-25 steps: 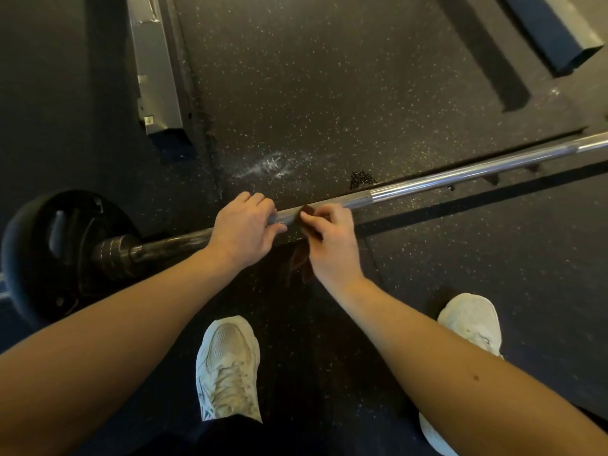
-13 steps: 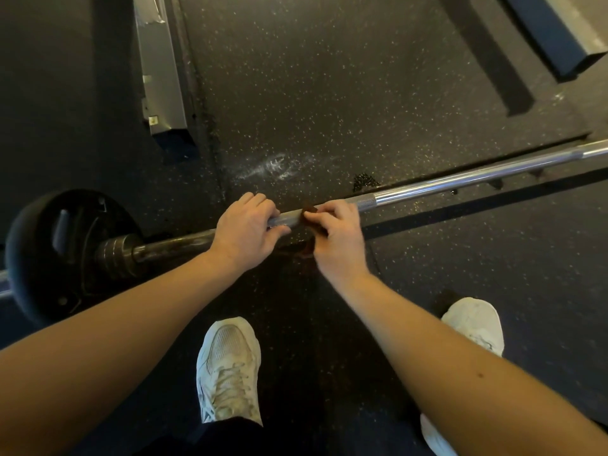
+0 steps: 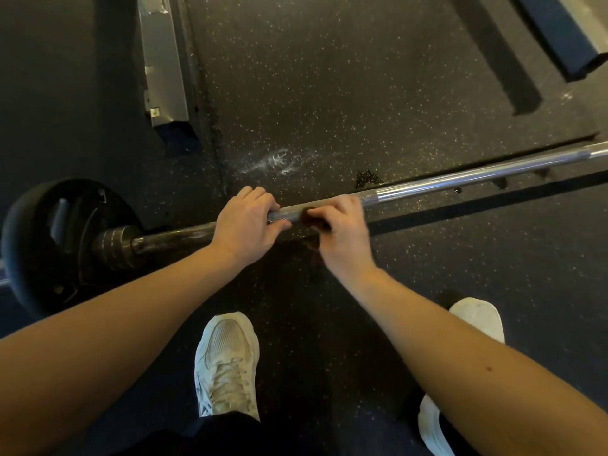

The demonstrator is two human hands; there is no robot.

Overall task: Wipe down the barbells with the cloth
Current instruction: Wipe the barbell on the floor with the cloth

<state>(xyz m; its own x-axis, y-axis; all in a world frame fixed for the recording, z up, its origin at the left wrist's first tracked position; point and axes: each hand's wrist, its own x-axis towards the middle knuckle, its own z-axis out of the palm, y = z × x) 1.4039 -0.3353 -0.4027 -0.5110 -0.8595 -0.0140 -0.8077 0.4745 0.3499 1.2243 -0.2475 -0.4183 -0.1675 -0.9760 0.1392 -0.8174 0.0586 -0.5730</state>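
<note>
Now | barbell (image 3: 460, 178) is clasped by left grip (image 3: 245, 225) | cloth (image 3: 310, 219) is pinched onto it by right grip (image 3: 343, 232) | long axis runs rightward from right grip, the nearer one.

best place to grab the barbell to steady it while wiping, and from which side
Grip the barbell shaft on its knurled stretch, overhand from above, as the left hand does beside the cloth. The plate props the bar off the floor, so fingers can likely wrap under; the knurling resists slipping.
</note>
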